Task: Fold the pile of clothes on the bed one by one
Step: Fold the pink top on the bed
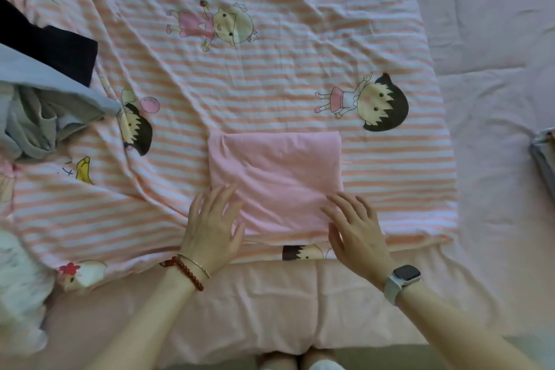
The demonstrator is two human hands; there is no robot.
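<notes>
Lying folded into a neat rectangle, the soft pink cloth garment [276, 180] sits on the orange-and-white striped cartoon-print blanket [270, 75], near its front hem. At the garment's near left corner rests the left hand [211, 227], fingers straight and spread; at its near right corner the right hand [356, 230] lies likewise flat and spread. Well left of the garment sits a rumpled heap of grey, blue and dark clothes [45, 87].
</notes>
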